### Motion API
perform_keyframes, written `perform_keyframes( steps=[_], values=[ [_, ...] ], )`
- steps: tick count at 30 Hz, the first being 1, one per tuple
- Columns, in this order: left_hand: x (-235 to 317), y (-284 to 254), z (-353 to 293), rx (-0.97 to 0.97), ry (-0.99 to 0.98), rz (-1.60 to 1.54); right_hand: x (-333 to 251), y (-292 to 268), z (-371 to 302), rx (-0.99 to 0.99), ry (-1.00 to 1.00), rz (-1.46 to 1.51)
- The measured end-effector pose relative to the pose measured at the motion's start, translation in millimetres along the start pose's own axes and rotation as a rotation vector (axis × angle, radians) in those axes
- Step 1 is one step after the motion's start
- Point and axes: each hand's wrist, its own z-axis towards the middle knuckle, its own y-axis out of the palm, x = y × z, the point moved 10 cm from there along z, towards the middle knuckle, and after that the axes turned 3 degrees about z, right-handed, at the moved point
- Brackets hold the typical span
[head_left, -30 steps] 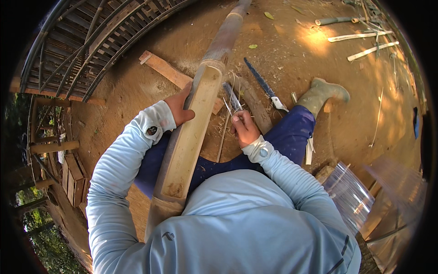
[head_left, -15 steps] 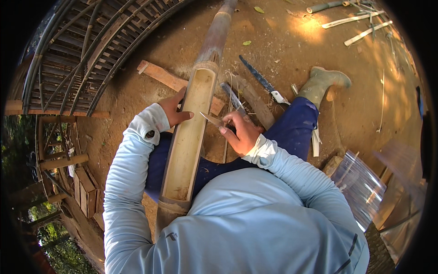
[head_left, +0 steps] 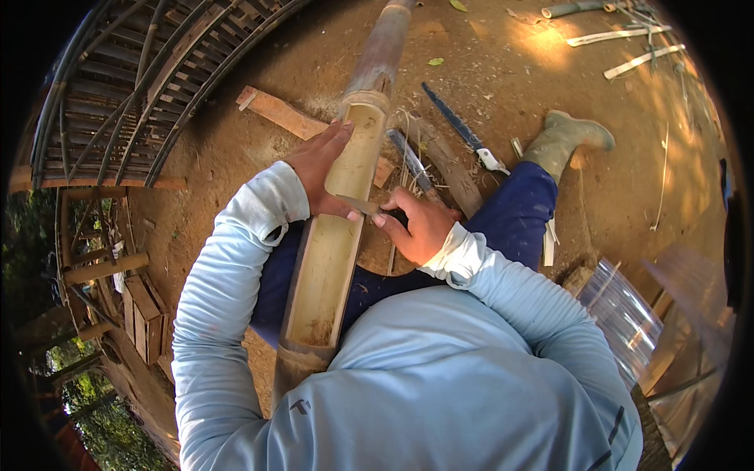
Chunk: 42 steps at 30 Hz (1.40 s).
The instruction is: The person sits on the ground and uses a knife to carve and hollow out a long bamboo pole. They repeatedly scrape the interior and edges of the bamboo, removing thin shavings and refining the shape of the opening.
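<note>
Bamboo pole (head view): a long brown bamboo pole with a pale, trough-like opening (head_left: pixel 323 271) is seen running away from the torso.
Left hand: left hand (head_left: pixel 318 169) is placed at the pole's left rim; thumb spread from fingers, across the opening.
Right hand: at the pole's right rim, a small pointed metal knife (head_left: pixel 357 204) is pinched by the right hand (head_left: pixel 419 226).
Blade shift: blade has been carried leftward over the opening; thumb and blade are thus brought together, contact uncertain.

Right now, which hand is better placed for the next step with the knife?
Probably the right hand: it holds the knife over the open bamboo. The left hand rests on the bamboo, its thumb near the knife.
</note>
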Motion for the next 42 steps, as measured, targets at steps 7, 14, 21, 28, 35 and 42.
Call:
perform_keyframes(
  steps=[7, 14, 21, 28, 35, 42],
  values=[
    [-8.8, 8.8, 16.4, -0.110, -0.080, -0.078, 17.8, 1.9, 6.5, -0.080, 0.150, -0.030],
    [-14.5, 10.2, 24.6, -0.153, -0.121, -0.106, 24.9, -2.2, 15.3, -0.044, 0.125, -0.024],
    [-27.6, 9.5, 41.0, -0.158, -0.175, -0.062, 34.6, -7.9, 27.8, -0.034, 0.171, -0.026],
    [-48.8, 13.7, 67.6, -0.162, -0.197, -0.026, 49.0, -16.1, 46.8, 0.009, 0.145, -0.029],
    [-45.1, 4.7, 85.4, -0.176, -0.219, -0.004, 67.9, -22.3, 62.4, 0.024, 0.149, -0.002],
    [-61.0, 6.5, 101.7, -0.174, -0.237, -0.013, 79.4, -28.8, 77.6, 0.049, 0.159, -0.043]
  ],
)
